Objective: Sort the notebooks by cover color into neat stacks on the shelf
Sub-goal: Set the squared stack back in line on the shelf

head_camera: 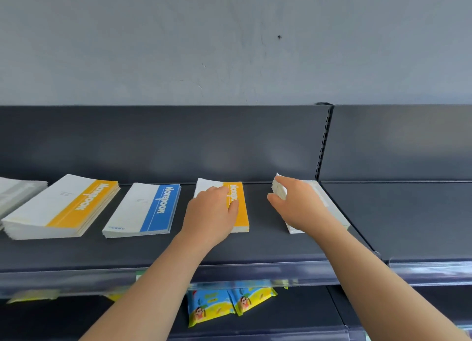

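Left hand [212,213] flat, fingers relaxed, on yellow stack [241,213]; right hand [296,202] grips white stack [334,210] back corner, a hasty lift could fan notebooks off shelf [255,248] front edge.

Dark shelf [76,253] bears a left yellow stack [69,205]; blue stack [148,207]; middle yellow stack [241,213]; white stack [279,191] rightmost.

I count five notebook stacks: two yellow, a big yellow stack [76,207] at nine o'clock and a small yellow stack [242,213]; one blue stack [153,207]; two white, left white stack [18,191] and right white stack [279,191]. Two snack packets [208,306] at six o'clock.
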Demonstrator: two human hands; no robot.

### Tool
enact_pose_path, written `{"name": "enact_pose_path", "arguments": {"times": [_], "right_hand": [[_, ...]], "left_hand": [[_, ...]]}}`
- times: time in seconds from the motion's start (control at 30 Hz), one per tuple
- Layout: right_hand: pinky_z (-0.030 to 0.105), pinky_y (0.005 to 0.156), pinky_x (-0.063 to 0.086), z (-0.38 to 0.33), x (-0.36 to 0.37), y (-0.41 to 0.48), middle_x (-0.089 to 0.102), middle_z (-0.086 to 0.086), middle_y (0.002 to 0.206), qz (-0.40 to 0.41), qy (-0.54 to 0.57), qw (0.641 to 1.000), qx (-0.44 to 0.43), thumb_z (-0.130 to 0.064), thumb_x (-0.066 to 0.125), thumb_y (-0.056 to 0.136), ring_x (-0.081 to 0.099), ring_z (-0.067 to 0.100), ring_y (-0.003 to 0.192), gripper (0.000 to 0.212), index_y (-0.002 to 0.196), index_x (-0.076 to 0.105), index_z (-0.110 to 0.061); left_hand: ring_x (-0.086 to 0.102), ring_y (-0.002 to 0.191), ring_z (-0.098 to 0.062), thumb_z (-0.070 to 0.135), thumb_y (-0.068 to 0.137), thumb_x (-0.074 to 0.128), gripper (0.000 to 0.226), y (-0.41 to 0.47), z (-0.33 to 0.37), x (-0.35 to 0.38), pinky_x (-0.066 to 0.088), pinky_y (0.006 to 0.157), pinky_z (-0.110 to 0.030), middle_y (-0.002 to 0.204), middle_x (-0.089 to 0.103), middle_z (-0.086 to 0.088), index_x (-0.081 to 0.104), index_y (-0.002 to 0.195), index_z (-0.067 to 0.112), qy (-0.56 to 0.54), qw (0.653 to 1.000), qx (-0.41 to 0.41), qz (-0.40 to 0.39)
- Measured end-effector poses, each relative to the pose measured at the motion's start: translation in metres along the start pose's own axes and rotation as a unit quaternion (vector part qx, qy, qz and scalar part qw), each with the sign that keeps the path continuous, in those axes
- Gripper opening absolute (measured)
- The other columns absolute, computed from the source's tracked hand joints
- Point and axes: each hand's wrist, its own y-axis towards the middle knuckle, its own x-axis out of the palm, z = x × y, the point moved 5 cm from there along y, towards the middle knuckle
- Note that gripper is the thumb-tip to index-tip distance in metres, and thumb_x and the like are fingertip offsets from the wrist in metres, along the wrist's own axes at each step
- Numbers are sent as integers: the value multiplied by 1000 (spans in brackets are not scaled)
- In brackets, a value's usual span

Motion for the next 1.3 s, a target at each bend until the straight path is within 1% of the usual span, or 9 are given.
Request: {"name": "enact_pose_path", "arguments": {"times": [0.27,0.4,0.53,0.6,0.63,0.73,0.93,1.13,1.3], "right_hand": [[28,75,43,-52,53,14,61,-6,102,-56,23,997,-52,-32,48,93,58,12,81,45,135,44,-15],[25,85,41,-90,97,21,53,2,134,-101,49,993,-47,-33,47,94,56,20,111,53,144,34,-18],[16,77,40,-133,138,31,52,2,135,-118,98,988,-30,-34,46,96,54,15,112,50,142,35,-16],[3,53,34,-146,164,39,59,1,109,-138,129,982,3,-31,46,97,53,6,89,28,118,51,-13],[6,44,34,-151,175,43,54,-1,93,-143,145,979,28,-29,47,96,49,4,77,15,96,49,-14],[15,41,32,-155,209,55,46,-5,78,-138,192,968,84,-28,50,94,47,6,65,28,73,34,-20],[14,49,39,-162,235,57,59,-5,113,-122,214,965,88,-30,50,95,57,10,90,13,103,48,-20],[15,50,40,-155,239,57,58,-4,120,-82,214,967,107,-31,53,93,55,11,93,18,84,39,-26],[16,48,41,-153,240,58,57,-3,123,-76,217,965,123,-30,53,94,54,11,90,16,91,41,-18]], "left_hand": [[49,125,-20,41,97,45,43,-8,-76,-9,49,92,-33,138,50,0,46,135,21,-36,994,-97,16],[47,126,-19,40,97,45,48,-7,-137,-21,46,88,-31,142,46,-2,41,139,18,-30,989,-141,24],[47,126,-20,33,98,47,45,1,-196,-28,46,84,-26,141,45,-4,40,138,14,-49,980,-194,22],[49,125,-21,31,98,48,42,9,-223,-25,48,86,-26,140,47,-5,42,136,14,-61,976,-209,5],[49,126,-22,30,98,49,43,13,-235,-23,47,88,-27,141,47,-6,41,137,13,-65,974,-217,-5],[50,124,-24,30,96,52,44,27,-265,-14,46,86,-25,140,48,-7,43,135,12,-93,968,-229,-35],[60,107,-20,28,92,58,26,40,-287,2,57,82,-32,124,59,-2,55,116,17,-151,967,-198,-56],[58,112,-21,22,94,56,24,38,-285,7,49,64,-16,125,57,-2,52,117,16,-159,968,-189,-45],[58,111,-23,23,95,54,17,37,-287,5,55,75,-24,125,57,-4,49,109,14,-174,961,-211,-37]]}}
